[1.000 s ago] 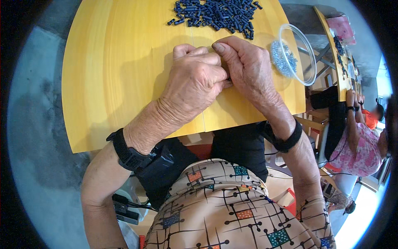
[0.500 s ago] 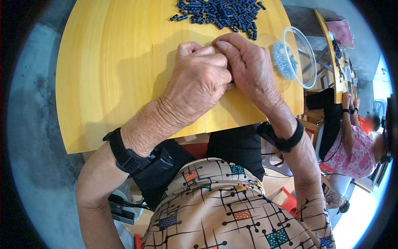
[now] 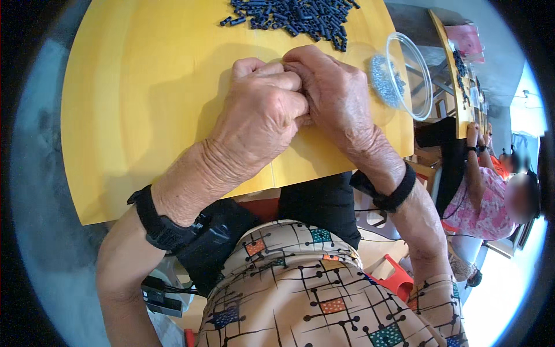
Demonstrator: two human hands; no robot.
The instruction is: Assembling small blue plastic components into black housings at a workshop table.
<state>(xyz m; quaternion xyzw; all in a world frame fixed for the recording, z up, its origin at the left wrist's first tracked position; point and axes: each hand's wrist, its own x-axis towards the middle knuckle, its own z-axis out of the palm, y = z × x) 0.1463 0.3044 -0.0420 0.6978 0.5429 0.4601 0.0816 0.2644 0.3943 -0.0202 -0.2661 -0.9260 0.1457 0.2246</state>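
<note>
My left hand (image 3: 260,110) is closed, its knuckles up, over the yellow wooden table (image 3: 144,75). Pressed against it on the right, my right hand (image 3: 338,95) is closed too, thumb and fingers curled inward. Whatever lies between the fingers is hidden by the hands themselves. Beyond them, at the far side of the table, lies a pile of small dark blue tubular parts (image 3: 300,16). Close to the right hand stands a clear round plastic tub (image 3: 399,101) with small shiny silvery pieces (image 3: 386,81) in it.
A black strap is around each of my wrists. At the right, a person in a pink patterned top (image 3: 483,202) sits at another table (image 3: 448,63) bearing dark parts and a pink container (image 3: 465,43). A red stool (image 3: 396,280) stands below on the right.
The whole view has shifted slightly, moving the table and hands a little left. My right fingers have curled further in against the left hand, which keeps its closed shape.
</note>
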